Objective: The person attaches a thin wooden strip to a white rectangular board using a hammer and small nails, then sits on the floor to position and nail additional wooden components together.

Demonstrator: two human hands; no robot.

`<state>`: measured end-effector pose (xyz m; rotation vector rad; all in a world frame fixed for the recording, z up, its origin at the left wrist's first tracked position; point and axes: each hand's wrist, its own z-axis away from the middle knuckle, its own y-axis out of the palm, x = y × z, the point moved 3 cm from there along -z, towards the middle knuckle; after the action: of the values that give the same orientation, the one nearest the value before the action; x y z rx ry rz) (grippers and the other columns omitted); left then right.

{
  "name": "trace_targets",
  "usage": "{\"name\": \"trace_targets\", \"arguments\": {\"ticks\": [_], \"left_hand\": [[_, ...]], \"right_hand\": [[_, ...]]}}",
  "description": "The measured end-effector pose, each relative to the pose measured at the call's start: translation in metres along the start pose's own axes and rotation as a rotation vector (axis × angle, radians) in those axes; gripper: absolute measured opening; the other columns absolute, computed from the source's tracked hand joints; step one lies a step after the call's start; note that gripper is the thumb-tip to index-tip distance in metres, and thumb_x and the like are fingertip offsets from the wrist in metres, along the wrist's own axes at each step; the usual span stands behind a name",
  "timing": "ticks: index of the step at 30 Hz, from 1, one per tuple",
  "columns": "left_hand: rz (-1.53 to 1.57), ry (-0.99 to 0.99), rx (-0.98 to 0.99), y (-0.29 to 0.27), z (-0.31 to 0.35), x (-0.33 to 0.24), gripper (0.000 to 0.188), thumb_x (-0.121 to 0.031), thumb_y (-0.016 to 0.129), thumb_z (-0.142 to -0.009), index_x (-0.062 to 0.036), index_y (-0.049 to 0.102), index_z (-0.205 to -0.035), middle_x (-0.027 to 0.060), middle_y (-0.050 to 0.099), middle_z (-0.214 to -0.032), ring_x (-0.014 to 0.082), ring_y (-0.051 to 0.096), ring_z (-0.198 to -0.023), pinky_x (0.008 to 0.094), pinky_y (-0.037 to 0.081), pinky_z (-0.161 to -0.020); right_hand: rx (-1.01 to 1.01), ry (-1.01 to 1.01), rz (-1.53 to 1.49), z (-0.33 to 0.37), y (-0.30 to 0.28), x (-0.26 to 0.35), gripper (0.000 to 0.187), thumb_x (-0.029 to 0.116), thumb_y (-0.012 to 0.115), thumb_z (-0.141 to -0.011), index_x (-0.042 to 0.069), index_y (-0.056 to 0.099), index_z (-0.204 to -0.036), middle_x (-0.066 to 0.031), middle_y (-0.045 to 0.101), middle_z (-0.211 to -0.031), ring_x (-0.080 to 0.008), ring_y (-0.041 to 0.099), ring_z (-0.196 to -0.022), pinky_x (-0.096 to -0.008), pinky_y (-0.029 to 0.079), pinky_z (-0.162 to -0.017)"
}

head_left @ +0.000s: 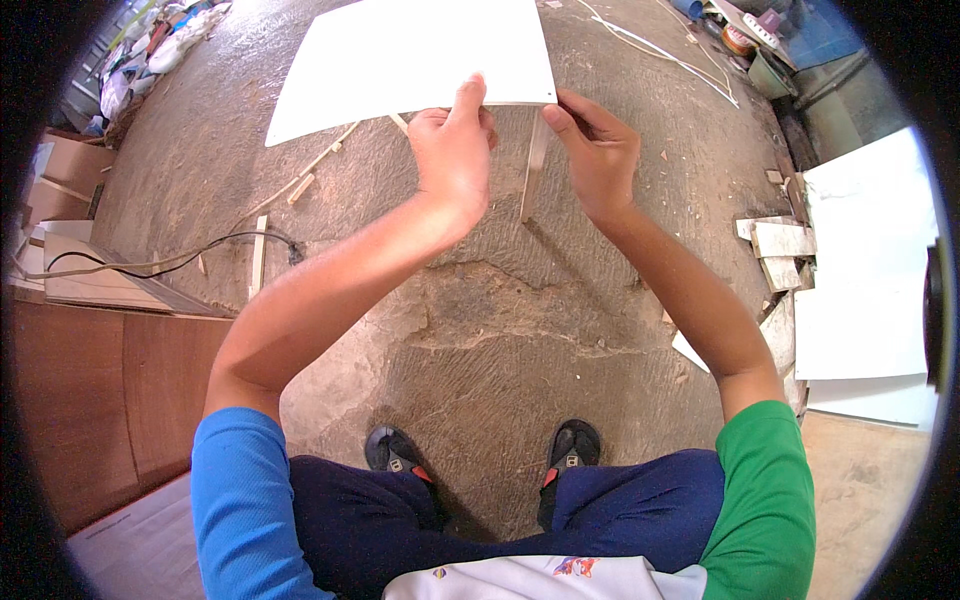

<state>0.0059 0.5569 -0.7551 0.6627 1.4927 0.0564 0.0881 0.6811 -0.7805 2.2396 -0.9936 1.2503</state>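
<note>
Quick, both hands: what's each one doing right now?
Left hand: closed on the near edge of the white board, thumb on top.
Right hand: at the board's corner, by the wooden leg; whether closed on either can't be told.

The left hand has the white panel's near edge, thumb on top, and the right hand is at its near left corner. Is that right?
Not quite: the head view shows the right hand at the white panel's near right corner. The left hand does have its near edge, thumb on top.
</note>
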Motion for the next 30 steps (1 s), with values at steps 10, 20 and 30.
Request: {"name": "trace_targets", "arguments": {"ticks": [10,20,30], "left_hand": [[-0.015,-0.023,0.037,-0.005,0.001,0.004,0.04,-0.019,0.057,-0.092,-0.0154,0.041,-0.056,-0.0046,0.034,-0.051,0.0086,0.028,-0.046,0.0285,0.024,-0.047],[-0.018,-0.028,0.036,-0.002,0.005,-0.003,0.037,-0.018,0.055,-0.093,-0.0148,0.043,-0.059,-0.0047,0.034,-0.052,0.0084,0.028,-0.047,0.0281,0.022,-0.047],[-0.043,-0.021,0.031,-0.004,0.004,-0.001,0.036,-0.018,0.056,-0.092,-0.014,0.045,-0.059,-0.0035,0.036,-0.052,0.0091,0.031,-0.046,0.0288,0.025,-0.047]], "right_hand": [[-0.001,0.017,0.008,0.003,-0.003,0.003,0.023,0.008,0.075,-0.08,-0.002,0.07,-0.1,-0.0056,0.07,-0.089,-0.0075,0.061,-0.079,-0.0215,0.049,-0.071],[0.02,0.07,-0.098,0.004,-0.003,0.009,0.024,0.007,0.075,-0.08,-0.003,0.069,-0.101,-0.0063,0.07,-0.091,-0.0091,0.062,-0.082,-0.0224,0.05,-0.073],[0.023,0.072,-0.108,0.003,0.0,0.005,0.024,0.008,0.074,-0.081,-0.003,0.068,-0.101,-0.0061,0.069,-0.091,-0.0091,0.062,-0.082,-0.0225,0.051,-0.073]]}}
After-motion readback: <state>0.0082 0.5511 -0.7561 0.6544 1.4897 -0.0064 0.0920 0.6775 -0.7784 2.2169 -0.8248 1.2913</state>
